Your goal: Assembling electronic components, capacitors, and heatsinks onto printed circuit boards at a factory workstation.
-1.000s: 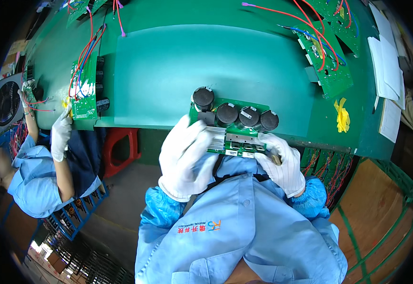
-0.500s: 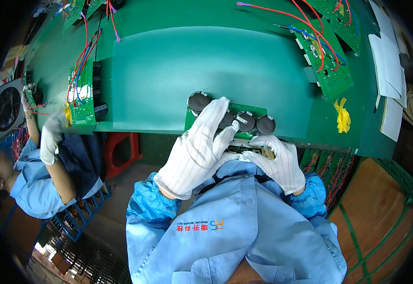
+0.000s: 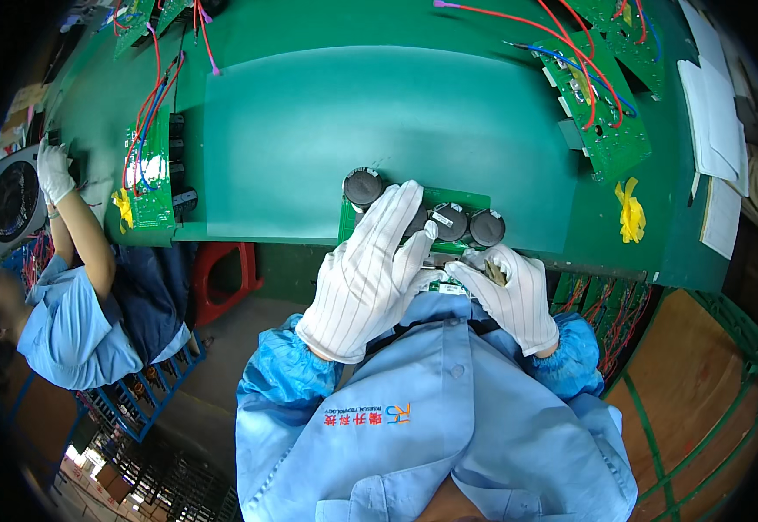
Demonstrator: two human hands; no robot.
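Note:
In front of me, at the near edge of the green table, is a green circuit board (image 3: 457, 196) with several black round capacitors (image 3: 487, 227) standing on it. My white-gloved left hand (image 3: 366, 278) lies across the board, its fingers over the capacitors and its thumb down at the near edge, holding the board. Close by on the right, my gloved right hand (image 3: 518, 296) is closed at the board's near side. A small brownish piece (image 3: 494, 271) shows among its fingers; what it is I cannot make out. Both palms and part of the board's near side are hidden.
Wired circuit boards (image 3: 605, 130) lie at the right, with another board (image 3: 148, 170) at the left. Yellow strips (image 3: 629, 211) and white papers (image 3: 709, 130) are at the right side. A co-worker's gloved hand (image 3: 54, 174) is near a fan (image 3: 13, 200) at far left.
My left hand has shifted slightly right and my right hand's fingers have moved a little at the board's near edge. The co-worker's raised gloved hand has moved toward the fan.

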